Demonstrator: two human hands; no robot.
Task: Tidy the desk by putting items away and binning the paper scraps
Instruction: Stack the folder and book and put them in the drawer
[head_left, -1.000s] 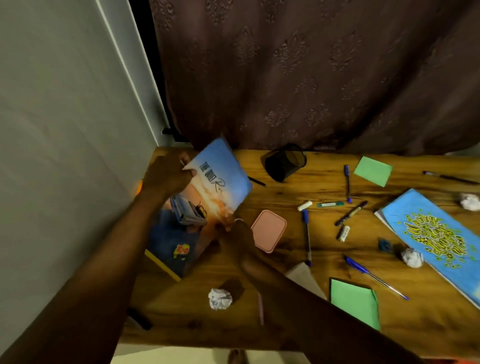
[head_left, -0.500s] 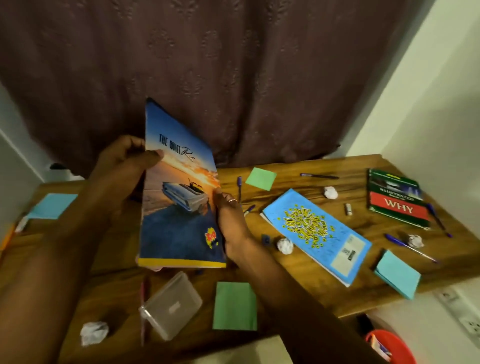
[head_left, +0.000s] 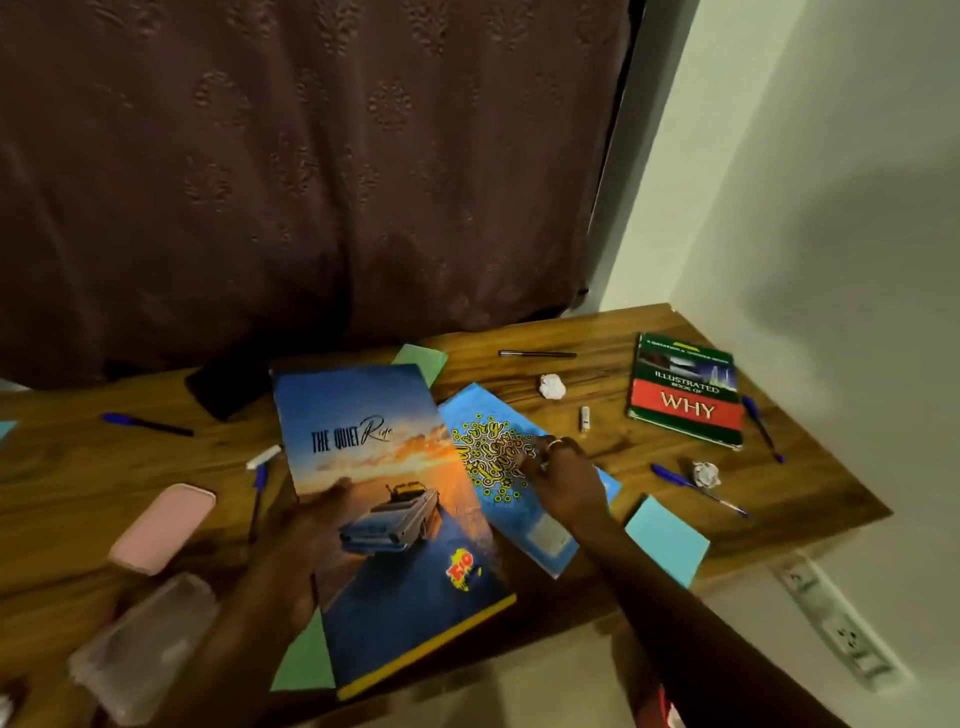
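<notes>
Left hand (head_left: 291, 545) grips The Quiet Ride notebook (head_left: 374, 467) by its left edge, thumb on the cover, low over the desk (head_left: 597, 332) front. One-sided hold, so it may droop or slip. Right hand (head_left: 563, 478) has fingers bent on the blue notebook (head_left: 545, 538); blurred, can't tell if it's pinching. Sliding it could knock the crumpled paper scrap (head_left: 551, 385) lying near.

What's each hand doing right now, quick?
Left hand: holding the car-cover notebook, thumb on top.
Right hand: fingers on the blue notebook; grip cannot be told.
</notes>
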